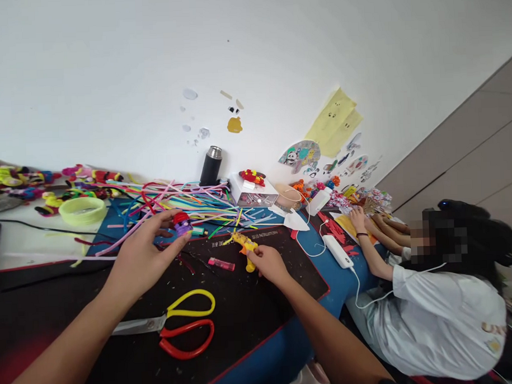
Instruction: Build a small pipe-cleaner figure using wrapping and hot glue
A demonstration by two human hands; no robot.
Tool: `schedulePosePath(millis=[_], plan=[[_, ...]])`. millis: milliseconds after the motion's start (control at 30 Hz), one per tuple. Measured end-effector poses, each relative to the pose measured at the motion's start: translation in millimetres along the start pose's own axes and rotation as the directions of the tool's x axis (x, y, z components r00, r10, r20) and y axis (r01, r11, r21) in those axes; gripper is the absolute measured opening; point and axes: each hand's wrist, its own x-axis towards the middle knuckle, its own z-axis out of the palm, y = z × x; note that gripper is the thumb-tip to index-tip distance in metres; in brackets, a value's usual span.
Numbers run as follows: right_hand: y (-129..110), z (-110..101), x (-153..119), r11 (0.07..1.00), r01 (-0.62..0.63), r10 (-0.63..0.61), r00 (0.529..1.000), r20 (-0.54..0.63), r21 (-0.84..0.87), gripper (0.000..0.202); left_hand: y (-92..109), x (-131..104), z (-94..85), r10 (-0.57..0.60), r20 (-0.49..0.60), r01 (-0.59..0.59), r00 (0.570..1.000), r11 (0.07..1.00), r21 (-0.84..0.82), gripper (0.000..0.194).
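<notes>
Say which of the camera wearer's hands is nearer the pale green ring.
Left. The left hand holds a red-and-purple piece below and right of the pale green ring; the right hand, holding a yellow piece, is farther right.

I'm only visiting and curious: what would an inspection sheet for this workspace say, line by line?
Surface: flecked black mat over a blue covering.
Job's things: red-and-purple piece and yellow figure, both in hand.
Clutter: colourful strips heaped at the back; scissors and a small pink item on the mat.
Grips: left grip holds the red-and-purple piece; right grip holds the yellow figure.
Cables: black cable at left; white cable joined to a white block at right.
Surroundings: pale wall with stickers; co-worker seated at right.
</notes>
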Motion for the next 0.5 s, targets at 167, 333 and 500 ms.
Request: schedulePosePath(millis=[167,333,500], plan=[[12.8,5.2,1.4,0.975,-0.039,0.042,0.999,-0.009,0.219,0.040,-4.4,-0.3,2.5,0.004,0.013,-0.004,1.000,1.000,0.005,0.062],[13.3,9.1,-0.6,0.905,-0.076,0.083,0.997,0.003,0.420,0.041,-4.4,-1.6,5.2,0.024,0.033,-0.024,0.999,1.000,-0.007,0.057],[10.9,9.3,-2.7,0.838,-0.090,0.106,0.994,0.001,0.538,0.043,-4.0,-4.4,10.3,0.023,0.120,-0.013,0.993,0.997,-0.082,0.060]])
